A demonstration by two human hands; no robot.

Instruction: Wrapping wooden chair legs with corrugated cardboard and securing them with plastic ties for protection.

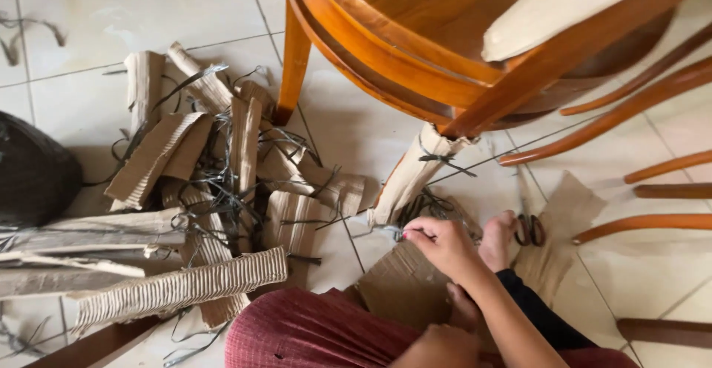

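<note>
My right hand point(439, 243) is low over the floor, its fingers pinched on the end of a thin dark strap point(394, 233). This is at the foot of a cardboard-wrapped chair leg point(412, 175), which has a dark strap tied around it. My left hand point(441, 346) shows only partly at the bottom edge. It is curled over a flat piece of cardboard point(404, 283) on my lap, and what it holds is hidden. My bare foot point(497, 238) rests next to the right hand.
A wooden chair point(415, 41) leans overhead, with more curved wooden parts point(638, 108) at the right. Scissors point(529, 229) with orange handles lie on the tile beside my foot. A heap of torn corrugated cardboard point(193, 190) and black straps covers the left floor, next to a black bag point(30, 175).
</note>
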